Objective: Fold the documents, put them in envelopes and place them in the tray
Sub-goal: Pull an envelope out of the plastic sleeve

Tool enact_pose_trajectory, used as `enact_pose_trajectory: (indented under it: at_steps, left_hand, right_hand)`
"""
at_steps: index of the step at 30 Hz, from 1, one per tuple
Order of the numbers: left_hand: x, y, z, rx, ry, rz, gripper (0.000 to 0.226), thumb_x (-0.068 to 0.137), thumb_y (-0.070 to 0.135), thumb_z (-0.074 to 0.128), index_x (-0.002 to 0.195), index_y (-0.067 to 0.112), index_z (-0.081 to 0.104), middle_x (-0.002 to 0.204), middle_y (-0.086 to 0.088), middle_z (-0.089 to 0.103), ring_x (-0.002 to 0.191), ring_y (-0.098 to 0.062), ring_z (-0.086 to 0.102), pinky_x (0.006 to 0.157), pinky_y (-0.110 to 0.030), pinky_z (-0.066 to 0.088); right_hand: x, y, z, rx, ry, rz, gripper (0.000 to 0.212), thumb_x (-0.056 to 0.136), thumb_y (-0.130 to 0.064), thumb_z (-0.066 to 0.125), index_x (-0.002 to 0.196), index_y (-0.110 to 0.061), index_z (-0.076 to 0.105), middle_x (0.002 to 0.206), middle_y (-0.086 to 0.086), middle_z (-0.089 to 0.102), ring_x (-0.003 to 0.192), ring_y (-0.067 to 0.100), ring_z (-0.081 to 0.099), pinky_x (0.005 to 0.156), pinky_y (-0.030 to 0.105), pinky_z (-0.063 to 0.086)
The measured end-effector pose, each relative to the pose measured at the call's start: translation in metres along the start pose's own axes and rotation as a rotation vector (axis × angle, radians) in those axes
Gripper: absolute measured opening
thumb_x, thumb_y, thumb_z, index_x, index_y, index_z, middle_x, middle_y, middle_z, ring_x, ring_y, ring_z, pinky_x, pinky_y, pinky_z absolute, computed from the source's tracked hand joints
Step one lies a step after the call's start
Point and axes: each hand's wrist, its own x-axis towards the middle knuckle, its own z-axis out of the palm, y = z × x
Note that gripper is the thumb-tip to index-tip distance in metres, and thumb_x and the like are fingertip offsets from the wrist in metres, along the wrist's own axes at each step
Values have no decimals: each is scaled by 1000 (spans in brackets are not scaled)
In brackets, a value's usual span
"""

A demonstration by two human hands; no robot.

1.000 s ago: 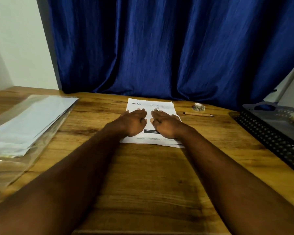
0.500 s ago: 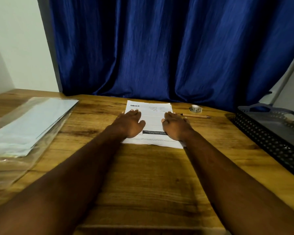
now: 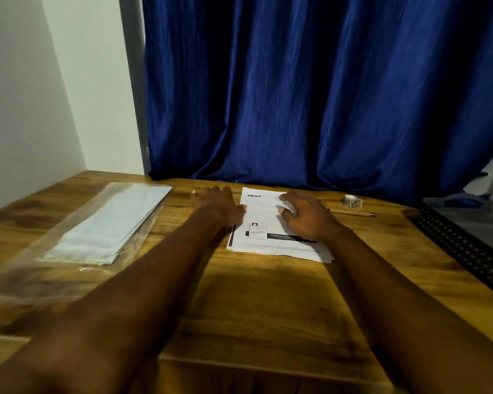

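Head view: left hand (image 3: pixel 217 206) meets left edge of document (image 3: pixel 261 216).

Dim, warm light; soft blur, arm shadows, wide-angle edge distortion.

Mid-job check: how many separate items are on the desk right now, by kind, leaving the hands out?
Document pile: 1 (sheet count unclear)
Envelope pack: 1
Tape roll: 1
Pencil: 1
Tray: 1
Total: 5
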Motion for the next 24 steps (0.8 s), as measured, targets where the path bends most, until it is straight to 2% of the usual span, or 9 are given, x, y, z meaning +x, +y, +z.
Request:
enact_pose_trajectory:
  at_steps: [3,7,10,12,14,17,19,22,24]
  left_hand:
    - [-5,-31,-13,23,-15,-103,80,93,69,47,154,17,40,159,-16,41,146,-40,36,119,-64,26]
    - [-16,-70,-22,19,-68,-295,89,87,63,54,158,13,34,165,-24,29,152,-52,20,115,-78,10]
    - [-9,-112,-14,13,-214,-439,110,68,80,54,157,17,36,165,-26,28,151,-57,16,109,-86,5]
    - [-3,-137,0,-20,-242,-466,127,55,97,47,157,22,39,165,-23,30,152,-54,19,113,-81,8]
    - [-4,-142,6,-73,-243,-513,129,56,101,42,158,22,36,167,-22,27,152,-54,20,117,-76,13]
    - [-12,-125,-1,-57,-196,-518,111,74,93,40,156,18,40,162,-20,38,147,-48,33,116,-67,29]
    - [-12,-111,-6,-85,-142,-439,87,87,75,48,148,14,48,151,-17,51,138,-43,45,111,-58,38]
    - [1,-101,-11,-145,-160,-279,59,76,46,73,126,16,63,127,-14,62,113,-35,56,96,-48,48]
    - [4,-95,-14,-169,-142,-206,52,82,44,75,125,15,67,127,-13,63,113,-33,59,95,-43,50]
  right_hand:
    - [11,-27,0,35,-14,-70,49,106,-44,55,151,-25,54,160,-1,46,150,23,36,124,46,29]
    - [19,-57,9,58,-29,-122,47,104,-46,57,148,-29,56,158,-4,47,148,21,37,121,47,30]
    - [20,-72,21,58,-54,-149,49,102,-44,60,148,-28,56,162,-2,45,151,22,35,121,50,29]
    - [20,-81,28,68,-58,-167,49,102,-40,62,149,-27,55,161,-2,45,152,22,34,120,47,27]
    - [20,-88,32,73,-55,-179,50,102,-39,63,149,-25,56,159,-2,47,151,21,35,119,45,28]
    - [23,-98,34,76,-65,-194,50,101,-38,64,148,-26,55,158,-2,48,149,21,36,118,45,28]
    - [25,-103,35,70,-70,-205,51,100,-38,64,149,-27,55,157,-3,48,148,21,37,119,46,29]
    - [26,-106,37,77,-75,-212,51,100,-37,64,149,-28,55,156,-4,48,147,20,38,119,46,28]
    - [26,-105,39,71,-79,-213,49,100,-36,64,148,-29,56,156,-5,50,146,20,39,118,47,29]
